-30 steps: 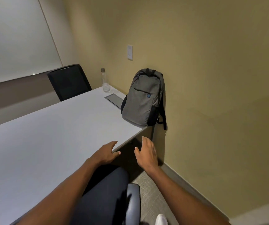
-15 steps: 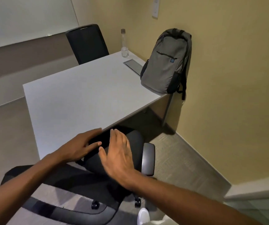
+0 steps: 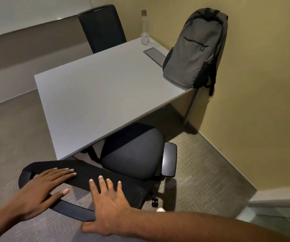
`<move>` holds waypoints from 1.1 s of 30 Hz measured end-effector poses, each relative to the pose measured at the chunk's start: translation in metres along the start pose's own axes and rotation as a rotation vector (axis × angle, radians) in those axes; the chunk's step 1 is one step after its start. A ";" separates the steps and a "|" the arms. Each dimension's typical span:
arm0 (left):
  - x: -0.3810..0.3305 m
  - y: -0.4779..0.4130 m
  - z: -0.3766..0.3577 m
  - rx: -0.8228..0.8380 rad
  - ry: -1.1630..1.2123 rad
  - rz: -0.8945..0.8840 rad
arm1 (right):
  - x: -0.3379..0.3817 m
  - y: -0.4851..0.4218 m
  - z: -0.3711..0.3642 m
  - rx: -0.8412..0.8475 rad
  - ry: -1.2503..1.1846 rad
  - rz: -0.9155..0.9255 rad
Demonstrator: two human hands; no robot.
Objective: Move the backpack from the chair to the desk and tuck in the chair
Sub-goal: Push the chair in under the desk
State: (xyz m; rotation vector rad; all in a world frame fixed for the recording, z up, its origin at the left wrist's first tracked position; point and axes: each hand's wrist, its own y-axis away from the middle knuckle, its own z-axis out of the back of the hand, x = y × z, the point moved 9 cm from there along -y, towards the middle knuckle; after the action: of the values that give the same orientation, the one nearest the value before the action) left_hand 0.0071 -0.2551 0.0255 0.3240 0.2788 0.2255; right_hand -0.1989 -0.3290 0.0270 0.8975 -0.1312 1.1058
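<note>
A grey backpack (image 3: 195, 48) stands upright on the far right corner of the white desk (image 3: 97, 91), leaning on the yellow wall. The black office chair (image 3: 133, 151) stands at the desk's near edge, its seat partly under the top. Both my hands lie flat on the top of the chair's backrest (image 3: 88, 173). My left hand (image 3: 48, 186) rests on the left part with fingers spread. My right hand (image 3: 107, 199) rests on the right part, fingers apart.
A clear bottle (image 3: 145, 28) and a flat cable hatch (image 3: 155, 54) are at the desk's far side. A second black chair (image 3: 103, 27) stands behind the desk. The yellow wall (image 3: 263, 84) is close on the right. Carpet lies underfoot.
The view has pulled back and tilted down. Both hands have come from above the seat and armrest to lie flat on the chair's backrest. The backpack has not moved.
</note>
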 end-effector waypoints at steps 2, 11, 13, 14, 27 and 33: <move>-0.004 -0.002 0.005 -0.084 -0.008 0.010 | -0.005 -0.001 -0.003 0.005 -0.016 -0.025; -0.044 -0.008 0.020 -0.224 -0.027 0.005 | -0.025 0.014 0.007 0.016 -0.039 -0.035; -0.051 -0.009 0.016 -0.233 -0.032 0.028 | -0.033 0.021 0.010 0.004 -0.013 -0.031; -0.056 -0.010 0.013 -0.241 -0.038 0.041 | -0.039 0.024 0.012 -0.005 0.002 -0.028; -0.148 -0.067 0.024 -0.448 0.000 0.187 | -0.144 0.036 0.083 -0.390 0.063 -0.147; -0.196 -0.110 0.037 -0.494 0.083 0.180 | -0.193 0.044 0.138 -0.655 0.230 -0.243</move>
State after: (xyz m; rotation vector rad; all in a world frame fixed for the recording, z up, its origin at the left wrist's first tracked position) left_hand -0.1462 -0.4185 0.0671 -0.1508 0.2663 0.4747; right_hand -0.2825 -0.5549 0.0441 0.1910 -0.1752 0.8479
